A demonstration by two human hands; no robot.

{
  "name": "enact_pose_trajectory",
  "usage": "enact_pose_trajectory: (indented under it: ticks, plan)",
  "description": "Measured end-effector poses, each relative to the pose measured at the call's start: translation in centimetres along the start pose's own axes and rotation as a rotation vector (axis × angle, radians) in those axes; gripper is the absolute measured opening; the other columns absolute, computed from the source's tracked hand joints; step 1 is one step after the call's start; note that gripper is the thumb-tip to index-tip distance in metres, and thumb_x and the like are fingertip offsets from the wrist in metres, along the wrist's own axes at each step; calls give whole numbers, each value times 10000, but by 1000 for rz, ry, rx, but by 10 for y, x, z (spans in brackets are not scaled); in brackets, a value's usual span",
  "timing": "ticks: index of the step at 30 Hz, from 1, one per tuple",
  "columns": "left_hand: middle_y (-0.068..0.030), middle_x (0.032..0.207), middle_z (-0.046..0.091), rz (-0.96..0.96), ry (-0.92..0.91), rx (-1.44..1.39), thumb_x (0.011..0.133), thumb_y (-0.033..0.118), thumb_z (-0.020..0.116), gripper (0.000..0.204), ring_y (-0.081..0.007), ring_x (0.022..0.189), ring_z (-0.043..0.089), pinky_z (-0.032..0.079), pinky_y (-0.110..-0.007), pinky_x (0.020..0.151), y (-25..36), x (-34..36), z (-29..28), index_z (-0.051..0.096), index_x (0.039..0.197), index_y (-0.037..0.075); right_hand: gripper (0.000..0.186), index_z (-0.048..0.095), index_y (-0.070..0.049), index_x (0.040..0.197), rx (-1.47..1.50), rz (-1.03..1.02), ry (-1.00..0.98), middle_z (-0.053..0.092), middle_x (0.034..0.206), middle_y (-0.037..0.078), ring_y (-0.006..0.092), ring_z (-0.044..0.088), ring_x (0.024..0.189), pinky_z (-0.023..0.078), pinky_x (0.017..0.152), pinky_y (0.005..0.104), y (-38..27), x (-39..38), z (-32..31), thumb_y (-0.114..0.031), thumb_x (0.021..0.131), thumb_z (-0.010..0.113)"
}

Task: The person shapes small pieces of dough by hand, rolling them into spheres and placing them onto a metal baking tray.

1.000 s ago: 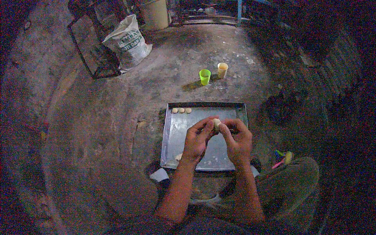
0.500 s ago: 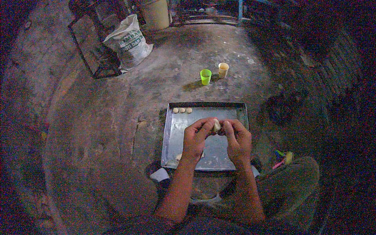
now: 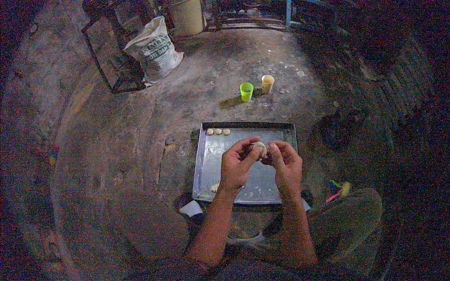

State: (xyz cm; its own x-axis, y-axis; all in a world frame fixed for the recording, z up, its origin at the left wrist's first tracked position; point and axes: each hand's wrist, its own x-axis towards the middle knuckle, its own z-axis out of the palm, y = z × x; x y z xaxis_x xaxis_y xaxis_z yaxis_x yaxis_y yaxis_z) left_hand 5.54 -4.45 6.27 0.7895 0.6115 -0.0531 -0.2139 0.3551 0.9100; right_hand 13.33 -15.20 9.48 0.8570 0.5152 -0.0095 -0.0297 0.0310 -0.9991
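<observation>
My left hand grips a pale, curved dough piece between thumb and fingers over a shallow metal tray. On the piece's right side, my right hand has its fingers curled against it, thumb raised and fingertips partly hidden. Three small pale rounds sit in a row in the tray's back left corner. Behind my left wrist, a pale lump near the tray's front is mostly hidden.
Beyond the tray stand green and cream cups. A printed white sack leans by a dark frame, near a tan bin. Small colourful objects lie right of the tray, beside my bent knee.
The dough piece has gone from a rounded lump to a more curved shape in my fingers. My left fingers have risen slightly, and my right thumb has lifted away from the piece.
</observation>
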Motion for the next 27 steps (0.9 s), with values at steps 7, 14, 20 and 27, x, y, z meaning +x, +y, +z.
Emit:
enact_pose_trajectory:
  ticks: [7,14,20,27]
  plan:
    - [-72,986,706,-16,-38,72,944,224,665,291,-126,846,652,534,-271,757,1,2,-4,668,1122,-6,214,672,36,1003,-207,-30,-78,700,884,80,142,658,773,541,710,281,3,2,-8,-171,957,641]
    - [-52,910,714,-24,79,163,930,261,685,278,-119,776,643,526,-267,699,-2,2,-4,706,1051,11,207,662,43,1010,-231,-33,-32,699,895,93,142,657,781,536,707,283,1,-2,-3,-155,972,614]
    - [-57,930,714,-56,91,95,926,275,689,291,-119,794,642,523,-268,697,-4,2,-4,708,1059,17,170,645,6,983,-502,-243,-48,691,892,74,138,653,787,532,703,290,4,-1,-6,-161,954,638]
    - [-52,947,710,-107,77,41,935,274,679,286,-115,815,636,519,-273,709,-6,0,1,706,1083,30,95,653,-38,979,-576,-185,-66,685,898,79,165,662,778,528,703,296,-19,-10,6,-115,924,663]
